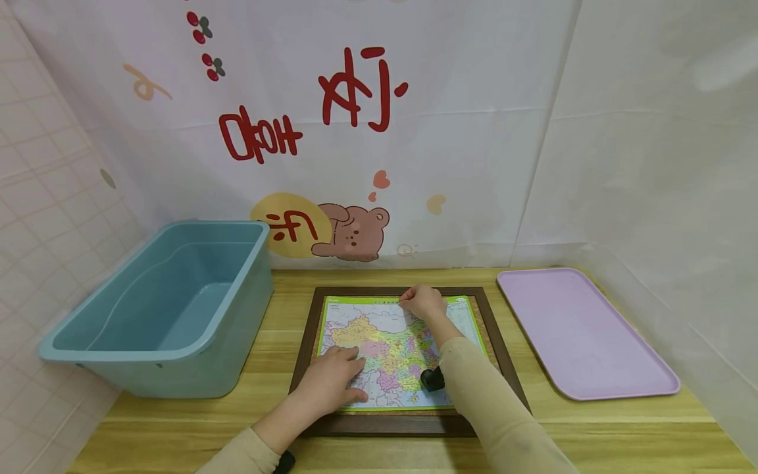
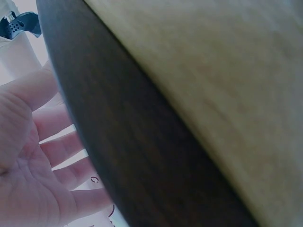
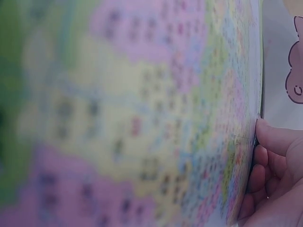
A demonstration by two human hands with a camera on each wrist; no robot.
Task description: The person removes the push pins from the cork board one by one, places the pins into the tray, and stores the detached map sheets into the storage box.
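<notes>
A coloured map (image 1: 379,322) with a green border lies over a cork board (image 1: 482,319) in a dark brown frame (image 1: 399,426). My left hand (image 1: 328,382) rests over the map's lower left part, its fingers spread and relaxed. In the left wrist view that hand (image 2: 45,156) shows its palm beside the dark frame (image 2: 128,137). At the map's top edge is my right hand (image 1: 425,303), fingers curled and thumb tip close to the index finger. The right wrist view shows the right hand (image 3: 274,175) at the edge of the map (image 3: 156,109); I cannot tell whether it pinches something small.
A deep blue-green plastic tub (image 1: 237,329) stands left of the frame on the wooden table (image 1: 592,428). A flat lilac tray (image 1: 586,336) lies to the right. Behind the table hangs a white printed sheet (image 1: 462,131) with red characters and a bear.
</notes>
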